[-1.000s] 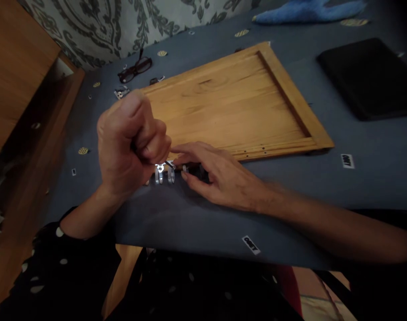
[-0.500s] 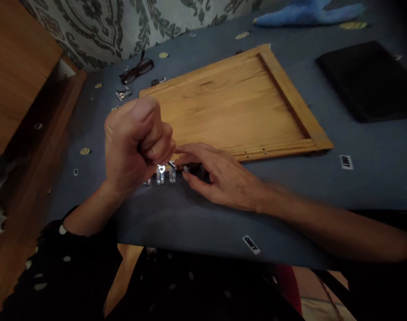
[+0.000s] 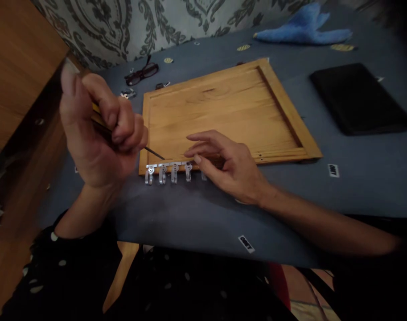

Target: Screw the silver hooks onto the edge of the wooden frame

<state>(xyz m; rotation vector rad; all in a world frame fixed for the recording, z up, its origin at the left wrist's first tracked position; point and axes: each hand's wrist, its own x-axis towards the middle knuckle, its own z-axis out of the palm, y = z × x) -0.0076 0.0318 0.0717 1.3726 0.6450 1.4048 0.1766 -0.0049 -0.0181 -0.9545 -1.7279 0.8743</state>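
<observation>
My left hand [image 3: 103,133] is closed around the yellow-and-black handle of a screwdriver [image 3: 155,154]. Its thin dark shaft sticks out past the fingers, and the tip hangs above the near edge of a framed wooden panel [image 3: 210,111]. Along that edge is a row of several small silver metal hooks [image 3: 174,173], their curved ends hanging over the side. My right hand [image 3: 228,165] rests at the same edge with its fingers apart, thumb and fingertips close to the right-hand hooks. One more hook is partly hidden under this hand.
Behind the panel lie eyeglasses [image 3: 142,73] and a few loose metal pieces [image 3: 128,93]. A black flat case [image 3: 360,98] is on the right of the blue tablecloth [image 3: 196,218], with a blue cloth [image 3: 300,29] at the back. A wooden cabinet [image 3: 26,49] stands to the left.
My left hand has pulled back to the left and tilted, baring the screwdriver's shaft, whose tip is now off the hooks. My right hand has shifted slightly right, uncovering more of the row.
</observation>
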